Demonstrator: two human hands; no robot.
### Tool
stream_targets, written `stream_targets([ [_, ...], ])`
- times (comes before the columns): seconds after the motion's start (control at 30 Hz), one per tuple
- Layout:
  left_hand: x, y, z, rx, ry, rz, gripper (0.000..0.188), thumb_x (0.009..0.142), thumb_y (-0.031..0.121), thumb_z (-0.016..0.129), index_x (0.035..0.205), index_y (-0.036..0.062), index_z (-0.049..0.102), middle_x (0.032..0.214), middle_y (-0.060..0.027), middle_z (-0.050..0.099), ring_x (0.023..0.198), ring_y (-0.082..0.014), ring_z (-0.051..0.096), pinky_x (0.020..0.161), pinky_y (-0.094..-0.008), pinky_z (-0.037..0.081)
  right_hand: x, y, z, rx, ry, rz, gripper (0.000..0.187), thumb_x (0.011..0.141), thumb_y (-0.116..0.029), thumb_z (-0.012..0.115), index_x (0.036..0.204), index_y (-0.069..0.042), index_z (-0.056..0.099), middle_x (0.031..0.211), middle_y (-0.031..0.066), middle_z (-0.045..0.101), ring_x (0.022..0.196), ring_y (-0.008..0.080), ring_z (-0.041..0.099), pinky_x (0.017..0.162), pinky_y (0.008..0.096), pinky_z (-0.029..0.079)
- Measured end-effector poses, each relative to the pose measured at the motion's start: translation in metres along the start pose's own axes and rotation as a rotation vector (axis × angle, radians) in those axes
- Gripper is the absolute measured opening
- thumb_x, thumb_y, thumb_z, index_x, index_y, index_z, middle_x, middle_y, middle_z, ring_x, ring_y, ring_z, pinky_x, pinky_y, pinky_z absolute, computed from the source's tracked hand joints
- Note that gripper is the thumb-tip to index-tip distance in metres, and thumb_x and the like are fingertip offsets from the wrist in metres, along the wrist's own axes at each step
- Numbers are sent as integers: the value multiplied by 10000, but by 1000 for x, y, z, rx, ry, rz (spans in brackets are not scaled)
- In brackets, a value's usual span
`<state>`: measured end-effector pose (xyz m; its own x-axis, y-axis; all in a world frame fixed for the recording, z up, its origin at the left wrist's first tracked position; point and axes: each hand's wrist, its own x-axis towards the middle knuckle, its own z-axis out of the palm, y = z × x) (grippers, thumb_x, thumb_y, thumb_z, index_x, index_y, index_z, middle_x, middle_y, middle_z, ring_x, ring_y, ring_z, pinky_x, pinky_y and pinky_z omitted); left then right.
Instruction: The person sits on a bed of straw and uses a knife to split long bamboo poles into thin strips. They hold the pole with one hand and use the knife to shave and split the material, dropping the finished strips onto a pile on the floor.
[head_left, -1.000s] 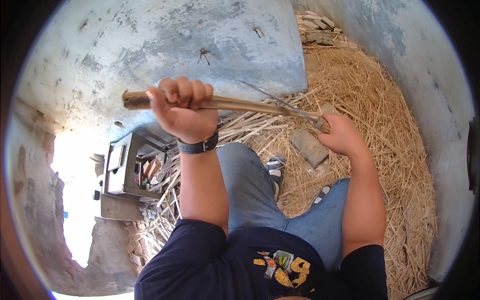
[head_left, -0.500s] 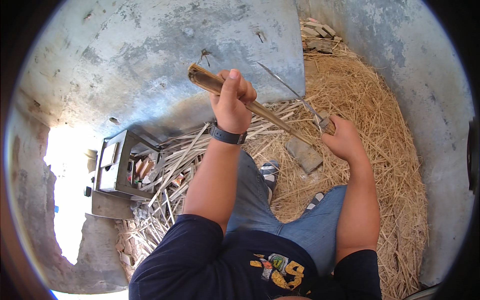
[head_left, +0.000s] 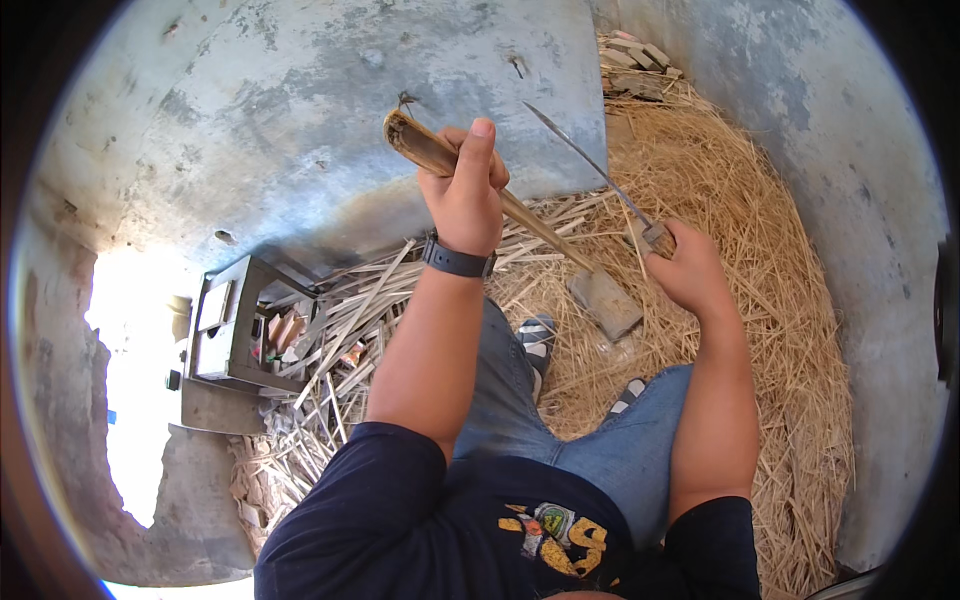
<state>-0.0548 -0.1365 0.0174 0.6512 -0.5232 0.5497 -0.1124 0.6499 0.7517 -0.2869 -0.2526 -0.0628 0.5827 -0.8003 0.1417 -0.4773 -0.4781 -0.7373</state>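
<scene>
My left hand is closed round the upper part of a split bamboo pole, thumb pointing up. The pole slants down to the right, its hollow, thicker end above my fist. Its lower end reaches the far edge of a flat grey stone block on the floor; I cannot tell whether they touch. My right hand grips the handle of a long-bladed knife to the right of the pole. The blade points up and left, apart from the bamboo, and the handle is mostly hidden by my fingers.
Pale shavings and strips cover the floor, with a heap of long bamboo strips at left. Beside it stands an open-sided box with scraps inside. Weathered grey walls surround me; bricks lie at the far end.
The knife in my right hand has moved slightly up and to the right, away from the pole. The bamboo's lower end has shifted up and left across the stone block.
</scene>
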Motion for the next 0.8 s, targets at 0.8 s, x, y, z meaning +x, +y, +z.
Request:
stream_targets([
  [0.8,54,-14,-7,-80,-79,-161,387,990,275,675,704,196,426,577,55,321,478,-112,299,476,-299,270,5,9,2,61,126,-4,461,768,-240,665,1138,35,687,966,245,717,859,363,695,783,426,533],
])
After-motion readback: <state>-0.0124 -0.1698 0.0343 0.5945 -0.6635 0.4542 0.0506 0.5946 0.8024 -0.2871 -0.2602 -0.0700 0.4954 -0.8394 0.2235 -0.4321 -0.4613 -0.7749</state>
